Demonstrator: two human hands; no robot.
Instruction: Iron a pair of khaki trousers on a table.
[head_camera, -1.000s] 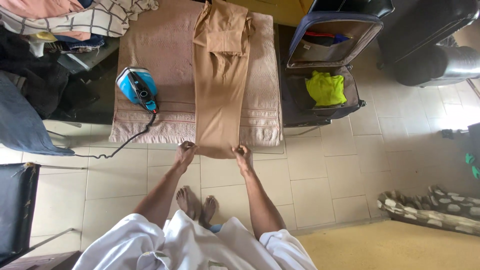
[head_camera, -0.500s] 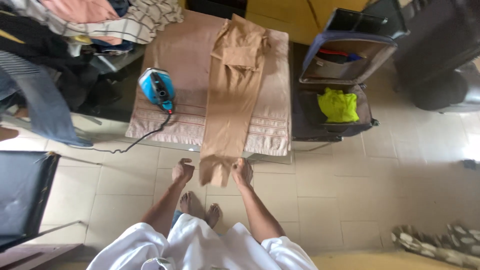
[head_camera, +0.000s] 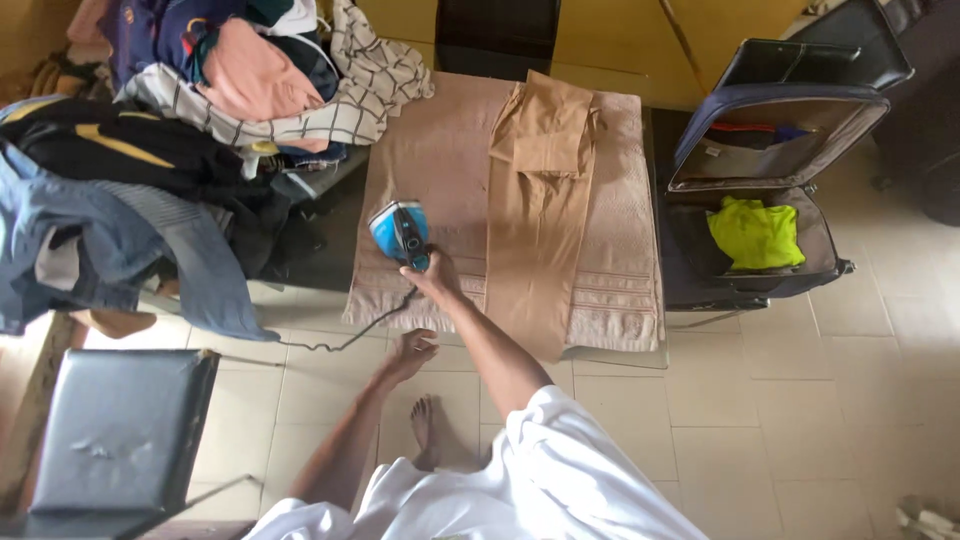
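Note:
A pair of tan trousers (head_camera: 535, 220) lies folded lengthwise on a pinkish towel (head_camera: 440, 160) spread over a low table; the leg ends hang over the near edge. A blue iron (head_camera: 398, 232) stands on the towel left of the trousers, and its black cord (head_camera: 340, 343) trails down to the floor. My right hand (head_camera: 434, 273) reaches across to the iron and closes on the rear of its handle. Below the table edge, my left hand (head_camera: 408, 352) hangs over the tiled floor, fingers apart and holding nothing.
A heap of mixed clothes (head_camera: 190, 110) lies to the left of the table. An open dark suitcase (head_camera: 775, 150) with a yellow-green garment (head_camera: 756, 233) stands to the right. A black padded chair (head_camera: 120, 430) is at the lower left.
Both hands let go of the trouser leg ends. My right hand moved left and took hold of the iron; my left hand dropped away. The view shifted left.

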